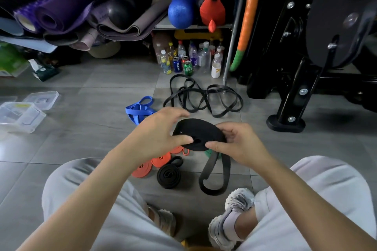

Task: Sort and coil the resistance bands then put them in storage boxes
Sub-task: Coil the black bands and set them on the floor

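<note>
Left grip (161, 130) and right grip (238, 144) both pinching black coil (199, 134) from opposite sides, thumbs on near face, coil held above floor (91, 128) in front of knees; uncoiled tail (214, 171) hangs in loop below right grip. On floor under hands: coiled black band (169, 176), orange coils (161, 161), green band (210, 153) mostly hidden. Blue band (139, 111) and loose black bands (204, 96) lie further out. Clear storage boxes (22, 116) on floor far left, well apart from bands
</note>
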The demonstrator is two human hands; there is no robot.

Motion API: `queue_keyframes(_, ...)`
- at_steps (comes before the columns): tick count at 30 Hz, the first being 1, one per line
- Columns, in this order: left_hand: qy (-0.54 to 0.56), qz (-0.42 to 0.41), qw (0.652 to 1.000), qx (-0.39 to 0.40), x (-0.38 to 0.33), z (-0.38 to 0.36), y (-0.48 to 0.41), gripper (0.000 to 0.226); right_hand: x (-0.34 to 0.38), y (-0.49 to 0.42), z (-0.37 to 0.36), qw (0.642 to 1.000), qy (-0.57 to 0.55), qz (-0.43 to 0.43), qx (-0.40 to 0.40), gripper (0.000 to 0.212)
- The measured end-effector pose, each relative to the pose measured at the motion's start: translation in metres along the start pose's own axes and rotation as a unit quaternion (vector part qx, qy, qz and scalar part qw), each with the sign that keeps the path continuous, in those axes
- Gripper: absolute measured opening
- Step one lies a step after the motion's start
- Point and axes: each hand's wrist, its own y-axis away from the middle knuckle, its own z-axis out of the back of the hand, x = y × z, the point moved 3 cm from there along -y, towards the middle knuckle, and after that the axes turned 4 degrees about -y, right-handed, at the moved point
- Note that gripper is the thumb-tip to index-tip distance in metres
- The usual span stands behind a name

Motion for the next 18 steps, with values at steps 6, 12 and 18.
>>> queue_keyframes(6,-0.183,-0.096,0.978,-0.008,-0.026,0.000,-0.011,0.029,0.012,-0.006,-0.005,0.997,0.079,0.021,0.009,0.020)
queue_keyframes(12,0.050,-0.055,0.995,-0.069,-0.011,0.013,-0.013,0.024,0.026,-0.007,0.011,0.999,0.009,0.029,0.018,0.034)
queue_keyframes(18,0.293,-0.041,0.951,-0.087,-0.006,0.014,-0.014,0.040,0.034,-0.014,0.021,0.997,-0.026,0.065,0.007,0.040)
